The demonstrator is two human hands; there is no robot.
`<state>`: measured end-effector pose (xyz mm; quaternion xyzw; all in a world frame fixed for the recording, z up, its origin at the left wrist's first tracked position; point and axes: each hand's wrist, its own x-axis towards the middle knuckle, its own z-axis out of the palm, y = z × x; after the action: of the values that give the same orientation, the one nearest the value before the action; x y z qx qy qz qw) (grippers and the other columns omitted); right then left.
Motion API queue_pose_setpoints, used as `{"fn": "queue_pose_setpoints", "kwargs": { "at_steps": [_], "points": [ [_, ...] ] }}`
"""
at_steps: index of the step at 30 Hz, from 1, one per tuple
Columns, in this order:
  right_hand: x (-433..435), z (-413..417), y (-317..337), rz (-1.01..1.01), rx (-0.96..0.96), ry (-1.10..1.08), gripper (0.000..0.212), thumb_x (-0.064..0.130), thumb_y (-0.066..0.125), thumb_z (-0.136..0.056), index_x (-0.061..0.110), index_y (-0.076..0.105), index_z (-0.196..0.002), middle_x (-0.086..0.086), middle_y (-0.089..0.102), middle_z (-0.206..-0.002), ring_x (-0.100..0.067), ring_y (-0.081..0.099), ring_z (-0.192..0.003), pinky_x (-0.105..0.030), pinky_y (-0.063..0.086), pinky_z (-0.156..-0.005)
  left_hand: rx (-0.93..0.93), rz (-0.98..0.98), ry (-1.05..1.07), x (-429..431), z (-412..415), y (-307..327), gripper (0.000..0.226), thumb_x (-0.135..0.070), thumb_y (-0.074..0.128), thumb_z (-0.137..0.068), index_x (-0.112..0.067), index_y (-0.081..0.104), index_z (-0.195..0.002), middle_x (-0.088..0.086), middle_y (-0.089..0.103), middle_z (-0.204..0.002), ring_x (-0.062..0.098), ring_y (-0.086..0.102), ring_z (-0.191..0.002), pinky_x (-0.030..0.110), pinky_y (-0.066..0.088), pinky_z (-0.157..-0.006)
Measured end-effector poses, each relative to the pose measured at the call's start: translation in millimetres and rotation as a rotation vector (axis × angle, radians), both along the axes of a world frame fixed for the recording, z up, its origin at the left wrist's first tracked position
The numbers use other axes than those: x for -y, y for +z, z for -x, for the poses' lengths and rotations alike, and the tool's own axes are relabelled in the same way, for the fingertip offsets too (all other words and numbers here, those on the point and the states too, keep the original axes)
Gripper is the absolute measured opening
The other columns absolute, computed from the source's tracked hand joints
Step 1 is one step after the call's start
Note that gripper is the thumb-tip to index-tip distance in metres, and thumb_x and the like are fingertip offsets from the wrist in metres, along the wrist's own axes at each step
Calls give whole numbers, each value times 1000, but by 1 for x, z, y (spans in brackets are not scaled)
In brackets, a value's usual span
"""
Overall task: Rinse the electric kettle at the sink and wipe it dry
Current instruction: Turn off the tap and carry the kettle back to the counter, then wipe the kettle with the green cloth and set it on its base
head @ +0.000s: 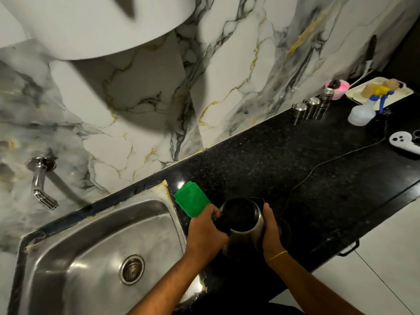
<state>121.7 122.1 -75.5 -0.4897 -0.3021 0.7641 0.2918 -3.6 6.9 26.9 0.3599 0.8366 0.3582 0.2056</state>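
Note:
The steel electric kettle (246, 226) stands upright on the black granite counter (318, 178), just right of the sink, with its lid open and its dark inside showing. My left hand (205, 230) grips its left side where the black handle is. My right hand (270, 228) is pressed flat against its right wall. A folded green cloth (192, 198) lies on the counter just behind my left hand, touching the sink's rim. The steel sink (68, 246) is at the lower left, with the wall tap (42, 185) above it; no water is running.
A thin black cord (329, 162) runs across the counter from the kettle's base to the right. At the far right stand three steel shakers (312, 108), a spray bottle (363, 112), a white tray (356, 92), a pink bowl (338, 86) and a white handheld device (404, 144).

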Motion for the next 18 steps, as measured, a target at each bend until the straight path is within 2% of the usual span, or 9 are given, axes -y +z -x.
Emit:
{"fn": "queue_pose_setpoints", "kwargs": {
  "at_steps": [3,6,8,10,12,14,16,18],
  "points": [
    [8,-1,4,-20,48,41,50,60,58,-96,16,80,-103,-19,77,-115,-35,70,-114,-51,53,-105,-15,10,20,15,11,-10,45,-7,77,-55,-35,46,-72,-11,58,-62,-3,58,-61,11,37,-49],
    [-3,3,9,-86,127,183,51,52,52,-102,8,78,-98,-17,78,-101,-32,72,-102,-46,53,-101,1,-9,40,30,16,-21,52,0,78,-54,-36,47,-74,-13,59,-61,-6,59,-60,9,38,-49],
    [-27,13,18,-225,250,293,45,43,52,-104,10,76,-85,-9,73,-83,-25,67,-88,-43,51,-92,5,-42,43,39,15,-26,57,6,79,-53,-36,46,-74,-15,57,-60,-7,59,-58,8,38,-49],
    [-59,36,24,-427,440,435,39,34,57,-104,8,74,-81,-3,72,-81,-18,64,-84,-41,52,-91,29,-56,65,48,14,-34,59,8,79,-53,-37,47,-75,-15,57,-60,-6,59,-57,7,37,-49],
    [-79,73,28,-569,551,645,28,30,66,-99,6,77,-90,-7,76,-93,-21,68,-93,-41,54,-96,80,-68,114,57,16,-45,57,7,80,-54,-36,50,-75,-12,59,-57,-3,55,-51,9,36,-48],
    [-83,113,26,-650,680,897,26,32,71,-95,9,78,-103,-13,77,-110,-28,70,-108,-34,52,-95,119,-75,159,66,16,-57,54,6,81,-55,-34,51,-75,-7,59,-54,-2,49,-46,14,34,-45],
    [-78,150,17,-731,806,1133,48,42,71,-94,5,71,-124,-18,70,-129,-33,65,-123,-33,49,-100,137,-69,168,71,16,-65,51,3,83,-55,-31,52,-78,-3,61,-55,0,46,-46,19,34,-44],
    [-66,178,2,-743,876,1277,81,53,72,-90,0,49,-147,-22,55,-149,-38,55,-136,-38,47,-108,148,-68,174,72,16,-70,52,3,83,-54,-33,53,-79,-4,60,-54,0,45,-45,19,34,-43]
  ]
}}
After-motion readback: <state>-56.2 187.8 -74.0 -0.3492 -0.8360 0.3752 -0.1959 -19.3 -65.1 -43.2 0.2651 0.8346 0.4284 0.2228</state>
